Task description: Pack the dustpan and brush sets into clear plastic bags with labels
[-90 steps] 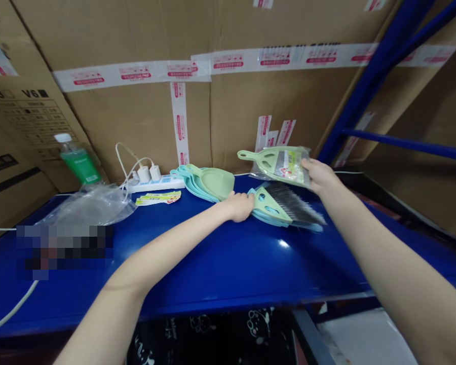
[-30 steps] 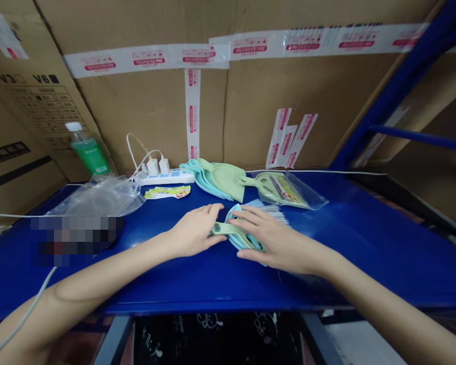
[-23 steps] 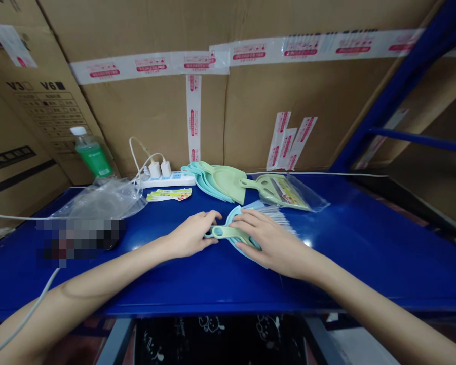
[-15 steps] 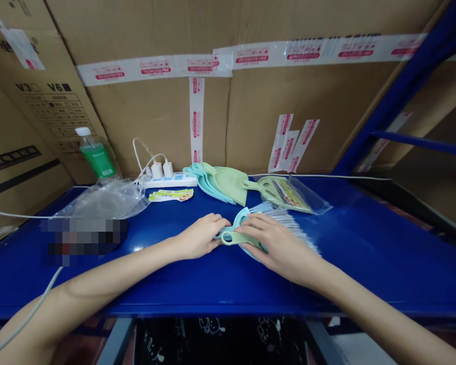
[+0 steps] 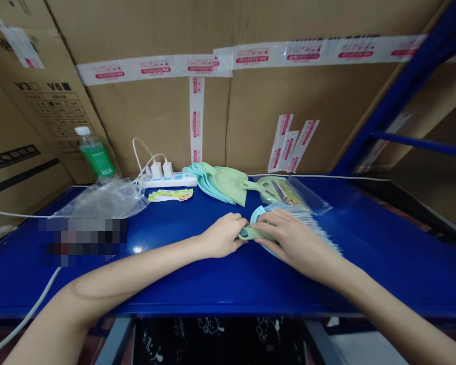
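A small stack of hand brushes (image 5: 307,223), green and light blue with pale bristles, lies on the blue table (image 5: 383,263). My left hand (image 5: 222,241) curls its fingers on the green handle end (image 5: 249,233). Flat over the brush bodies rests my right hand (image 5: 292,238), fingers stretched toward the handles. Behind them lies a stack of green and blue dustpans (image 5: 220,182), and to its right a bagged dustpan set (image 5: 289,192).
A heap of clear plastic bags (image 5: 102,200) and some printed labels (image 5: 169,194) sit at the left. A power strip with chargers (image 5: 163,176) and a green bottle (image 5: 94,154) stand by the cardboard boxes (image 5: 251,101). A white cable (image 5: 23,319) trails off the left edge.
The bagged set was put down behind the brushes. Both hands came onto the brush stack and slid it a little to the right.
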`<state>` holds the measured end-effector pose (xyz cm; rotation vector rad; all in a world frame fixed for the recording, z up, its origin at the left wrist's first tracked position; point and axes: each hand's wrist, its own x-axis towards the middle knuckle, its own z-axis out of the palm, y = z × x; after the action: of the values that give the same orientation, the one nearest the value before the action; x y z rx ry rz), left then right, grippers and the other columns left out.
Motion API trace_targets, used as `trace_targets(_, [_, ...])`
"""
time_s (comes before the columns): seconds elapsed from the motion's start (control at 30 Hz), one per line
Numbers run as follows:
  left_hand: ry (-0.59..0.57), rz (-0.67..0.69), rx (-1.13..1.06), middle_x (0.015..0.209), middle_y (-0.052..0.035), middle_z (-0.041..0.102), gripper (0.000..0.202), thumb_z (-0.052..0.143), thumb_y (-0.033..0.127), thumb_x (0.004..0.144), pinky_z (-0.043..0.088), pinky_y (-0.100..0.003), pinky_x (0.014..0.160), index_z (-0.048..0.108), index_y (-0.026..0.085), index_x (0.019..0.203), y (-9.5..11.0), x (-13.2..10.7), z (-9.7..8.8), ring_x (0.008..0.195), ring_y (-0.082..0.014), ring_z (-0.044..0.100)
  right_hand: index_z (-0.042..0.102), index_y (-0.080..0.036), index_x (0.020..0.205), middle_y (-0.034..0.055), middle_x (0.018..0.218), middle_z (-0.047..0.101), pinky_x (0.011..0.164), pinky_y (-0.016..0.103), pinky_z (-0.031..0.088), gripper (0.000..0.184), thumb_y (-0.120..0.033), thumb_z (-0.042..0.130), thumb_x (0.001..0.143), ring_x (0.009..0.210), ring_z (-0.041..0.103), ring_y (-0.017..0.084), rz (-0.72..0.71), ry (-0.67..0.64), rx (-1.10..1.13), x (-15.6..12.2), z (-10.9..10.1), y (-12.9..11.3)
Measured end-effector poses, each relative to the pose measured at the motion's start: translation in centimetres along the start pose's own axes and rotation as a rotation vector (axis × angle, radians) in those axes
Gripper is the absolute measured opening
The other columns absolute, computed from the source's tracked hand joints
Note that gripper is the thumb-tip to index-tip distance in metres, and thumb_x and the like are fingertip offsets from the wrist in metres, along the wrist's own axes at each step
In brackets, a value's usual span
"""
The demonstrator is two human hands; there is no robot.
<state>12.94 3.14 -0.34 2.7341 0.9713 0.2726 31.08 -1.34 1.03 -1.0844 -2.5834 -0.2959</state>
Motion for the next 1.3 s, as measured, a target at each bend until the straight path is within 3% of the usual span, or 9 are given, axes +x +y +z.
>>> trace_targets(0.3, [0.037,-0.045,-0.095,0.089,-0.0076,0.065,0.018,0.069,0.022,0.076,0.046,-0.030,0.072,0.063,0.014,0.090,0.4,2.2,0.6,0.085,-0.0240,0.063,0.064,-0.020,0.095,0.0056,0.081,0.064,0.093,0.047,0.045,0.023,-0.008,0.046,0.086,0.080,0.062,0.022,-0.028,0.022,-0.178,-0.1,0.1,0.9])
trace_targets(0.53, [0.103,-0.081,-0.185,0.086,-0.0041,0.067,0.018,0.071,0.028,0.075,0.046,-0.027,0.069,0.063,0.016,0.087,0.5,3.2,1.2,0.079,-0.0208,0.064,0.062,-0.019,0.090,0.0058,0.077,0.062,0.071,0.036,0.049,0.019,-0.008,0.048,0.084,0.072,0.058,0.022,-0.021,-0.034,-0.136,-0.1,-0.3,1.5])
trace_targets(0.73, [0.134,-0.060,-0.221,0.097,-0.0066,0.064,0.026,0.068,0.019,0.075,0.049,-0.031,0.079,0.060,0.016,0.100,0.4,3.6,1.2,0.089,-0.0213,0.062,0.063,-0.019,0.088,0.0052,0.076,0.061,0.074,0.036,0.049,0.021,-0.007,0.046,0.086,0.070,0.058,0.020,-0.030,-0.038,-0.185,-0.5,0.6,2.2])
trace_targets(0.9, [0.132,0.008,-0.184,0.114,-0.0120,0.058,0.047,0.069,0.015,0.073,0.047,-0.037,0.094,0.051,0.013,0.116,0.5,1.4,0.2,0.107,-0.0246,0.056,0.066,-0.017,0.092,0.0055,0.075,0.062,0.077,0.037,0.049,0.021,-0.007,0.049,0.085,0.070,0.060,0.021,-0.038,-0.006,-0.243,-0.2,0.5,2.3])
trace_targets(1.03, [0.176,0.049,-0.057,0.117,-0.0151,0.056,0.047,0.063,0.019,0.081,0.046,-0.040,0.095,0.044,0.008,0.124,0.6,-1.7,-1.0,0.109,-0.0260,0.053,0.066,-0.017,0.094,0.0061,0.078,0.063,0.081,0.037,0.046,0.022,-0.006,0.049,0.085,0.074,0.060,0.021,-0.057,0.043,-0.243,1.0,-0.2,1.2])
trace_targets(1.1, [0.195,0.041,0.006,0.111,-0.0128,0.059,0.039,0.059,0.023,0.086,0.049,-0.041,0.090,0.046,0.010,0.121,0.3,-3.1,-1.6,0.105,-0.0258,0.055,0.066,-0.015,0.093,0.0065,0.078,0.062,0.081,0.036,0.045,0.020,-0.007,0.049,0.086,0.076,0.059,0.021,-0.084,0.062,-0.233,1.9,-0.1,0.2])
trace_targets(1.2, [0.194,-0.012,0.109,0.096,-0.0084,0.062,0.018,0.054,0.027,0.090,0.051,-0.039,0.081,0.053,0.013,0.102,-0.7,-4.9,-2.4,0.093,-0.0242,0.057,0.066,-0.014,0.095,0.0068,0.080,0.062,0.081,0.035,0.043,0.019,-0.007,0.052,0.084,0.078,0.057,0.022,-0.122,0.054,-0.217,3.4,0.7,-1.5])
trace_targets(1.3, [0.156,-0.036,0.178,0.087,-0.0048,0.060,0.012,0.054,0.028,0.091,0.051,-0.036,0.074,0.054,0.016,0.093,-2.1,-6.5,-2.9,0.084,-0.0217,0.057,0.066,-0.013,0.092,0.0075,0.081,0.062,0.082,0.036,0.042,0.014,-0.009,0.054,0.084,0.080,0.056,0.022,-0.135,0.010,-0.182,5.0,1.9,-3.1])
